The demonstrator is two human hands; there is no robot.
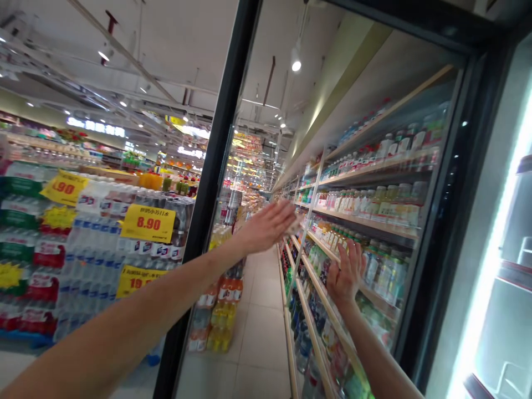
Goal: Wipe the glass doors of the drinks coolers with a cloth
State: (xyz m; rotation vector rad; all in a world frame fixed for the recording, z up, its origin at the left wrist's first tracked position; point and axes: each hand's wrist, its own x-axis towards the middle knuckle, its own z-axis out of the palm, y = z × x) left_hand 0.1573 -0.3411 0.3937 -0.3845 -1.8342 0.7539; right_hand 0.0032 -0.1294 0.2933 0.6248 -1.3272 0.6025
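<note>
A glass door (266, 343) with a black frame stands swung out in front of me. My left hand (268, 226) reaches across from the left with its fingers stretched out and side by side, near or against the pane. A pale blurred patch by its fingertips may be its reflection. Lower and to the right, my right hand (344, 272) is raised with its fingers up and slightly apart, close to the glass. I cannot tell whether either palm touches the pane. Neither hand shows anything held.
Lit cooler shelves (515, 274) stand at the right edge. Shelves of bottled drinks (369, 205) show in the door's pane, perhaps mirrored. At the left are stacked packs of bottles (89, 266) with a yellow price sign (147, 223). Pale floor tiles (261, 332) lie below.
</note>
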